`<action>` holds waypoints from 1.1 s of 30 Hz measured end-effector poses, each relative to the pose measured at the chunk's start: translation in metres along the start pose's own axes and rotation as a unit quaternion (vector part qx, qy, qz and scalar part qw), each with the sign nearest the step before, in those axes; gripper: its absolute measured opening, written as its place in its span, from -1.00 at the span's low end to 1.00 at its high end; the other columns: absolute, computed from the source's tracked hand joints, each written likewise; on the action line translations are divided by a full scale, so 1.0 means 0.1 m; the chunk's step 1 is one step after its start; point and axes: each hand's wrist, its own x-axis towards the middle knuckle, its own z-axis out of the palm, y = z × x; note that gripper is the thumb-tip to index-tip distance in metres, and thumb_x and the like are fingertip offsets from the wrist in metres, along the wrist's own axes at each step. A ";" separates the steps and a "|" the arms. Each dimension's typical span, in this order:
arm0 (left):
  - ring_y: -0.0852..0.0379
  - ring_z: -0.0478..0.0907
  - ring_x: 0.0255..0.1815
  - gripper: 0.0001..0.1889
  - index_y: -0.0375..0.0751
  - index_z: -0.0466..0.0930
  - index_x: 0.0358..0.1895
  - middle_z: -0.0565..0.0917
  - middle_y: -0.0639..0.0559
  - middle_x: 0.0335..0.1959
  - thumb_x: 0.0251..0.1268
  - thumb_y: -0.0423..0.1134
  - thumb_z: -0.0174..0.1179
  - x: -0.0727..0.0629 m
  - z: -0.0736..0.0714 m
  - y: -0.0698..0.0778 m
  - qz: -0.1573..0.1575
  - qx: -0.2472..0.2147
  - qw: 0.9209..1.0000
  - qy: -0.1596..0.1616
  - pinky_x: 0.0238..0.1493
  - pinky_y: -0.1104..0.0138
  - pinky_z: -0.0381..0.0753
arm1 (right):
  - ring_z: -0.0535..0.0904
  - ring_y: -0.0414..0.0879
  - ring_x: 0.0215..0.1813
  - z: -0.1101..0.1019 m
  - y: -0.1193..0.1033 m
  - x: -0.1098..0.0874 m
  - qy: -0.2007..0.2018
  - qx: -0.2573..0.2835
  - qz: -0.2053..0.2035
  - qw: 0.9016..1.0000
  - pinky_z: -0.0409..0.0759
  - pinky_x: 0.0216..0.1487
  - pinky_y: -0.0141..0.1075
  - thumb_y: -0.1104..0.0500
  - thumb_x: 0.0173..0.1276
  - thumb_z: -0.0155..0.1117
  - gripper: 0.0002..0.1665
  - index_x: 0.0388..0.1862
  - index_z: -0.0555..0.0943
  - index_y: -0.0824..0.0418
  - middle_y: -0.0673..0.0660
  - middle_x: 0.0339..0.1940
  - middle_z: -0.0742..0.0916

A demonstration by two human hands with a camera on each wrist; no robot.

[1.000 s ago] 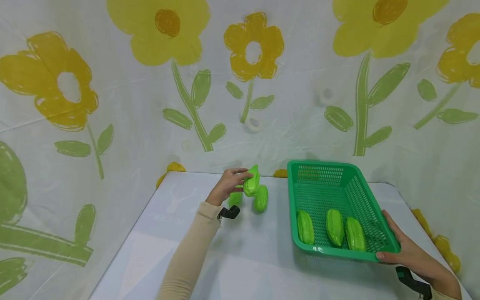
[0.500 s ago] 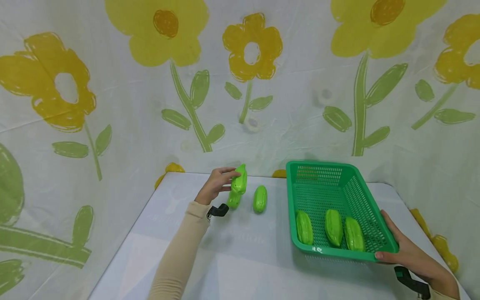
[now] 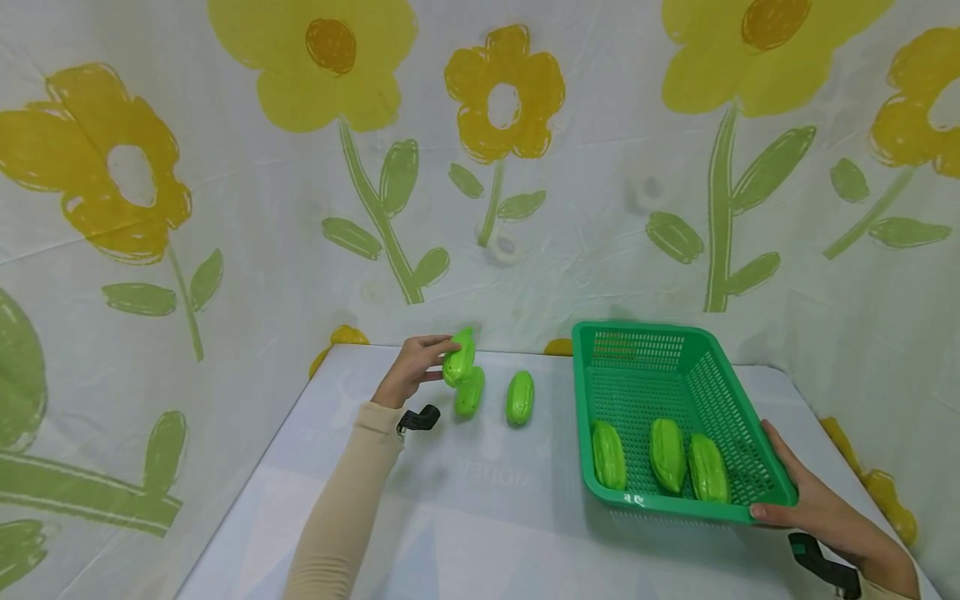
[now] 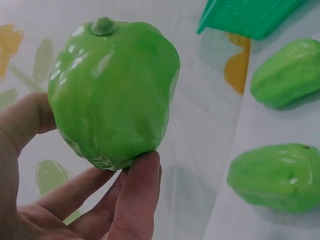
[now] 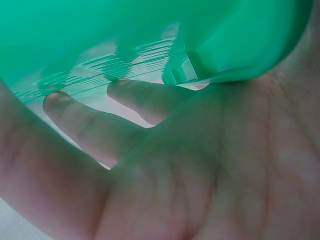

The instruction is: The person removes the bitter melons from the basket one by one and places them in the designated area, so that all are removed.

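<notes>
My left hand (image 3: 412,367) pinches a glossy green ridged vegetable (image 3: 459,357) between thumb and fingers, above the far left part of the table. In the left wrist view, this vegetable (image 4: 115,95) shows a short stub of a stem at its top. Two similar ridged vegetables lie on the table: one (image 3: 468,393) just below the held one, another (image 3: 520,398) farther right. My right hand (image 3: 817,508) grips the near right corner of a green plastic basket (image 3: 708,342), thumb over the rim. In the right wrist view its fingers (image 5: 90,125) reach under the basket.
Inside the basket, three more ridged vegetables (image 3: 667,454) lie toward the near side. The white table (image 3: 480,533) ends at the back against a curtain (image 3: 585,250) printed with yellow flowers. A black wrist mount (image 3: 420,418) sits at the left cuff.
My left hand has moved left with the held vegetable, away from the rightmost loose one and past the other. The right hand and the basket have stayed in place.
</notes>
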 end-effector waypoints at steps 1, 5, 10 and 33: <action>0.00 0.65 0.17 -0.40 -0.21 0.52 0.42 0.57 -0.19 0.38 0.38 -0.09 0.34 0.00 -0.01 0.00 -0.001 -0.001 1.000 0.003 0.02 0.27 0.77 | 0.11 -0.46 0.40 0.00 0.00 0.00 -0.001 0.002 0.002 1.000 0.37 -0.12 -0.61 0.01 0.51 0.23 0.29 0.62 -0.63 -0.32 0.65 0.63 -0.20; 0.00 0.64 0.17 -0.43 -0.23 0.54 0.39 0.59 -0.19 0.34 0.39 -0.09 0.33 0.01 -0.08 -0.04 0.001 -0.002 1.000 0.016 -0.05 0.33 0.77 | 0.10 -0.26 0.47 0.00 0.01 0.00 0.003 -0.002 0.004 1.000 0.36 -0.12 -0.61 0.01 0.50 0.24 0.30 0.62 -0.62 -0.33 0.64 0.63 -0.19; 0.07 0.65 0.08 -0.43 -0.27 0.55 0.38 0.61 -0.20 0.31 0.41 -0.06 0.33 0.02 -0.15 -0.09 0.010 -0.001 1.000 0.029 -0.16 0.42 0.75 | 0.03 -0.77 0.09 0.01 0.01 0.00 0.006 -0.001 -0.008 1.000 0.35 -0.11 -0.62 0.02 0.50 0.24 0.29 0.63 -0.60 -0.32 0.64 0.63 -0.18; 0.15 0.67 -0.03 -0.45 -0.31 0.56 0.35 0.62 -0.24 0.30 0.41 -0.08 0.33 0.03 -0.28 -0.30 -0.003 0.016 0.998 0.068 -0.09 0.37 0.77 | 0.02 -0.77 0.05 0.00 -0.01 -0.01 0.005 -0.009 0.004 1.000 0.46 -0.05 -0.51 0.01 0.50 0.23 0.29 0.63 -0.62 -0.32 0.63 0.64 -0.17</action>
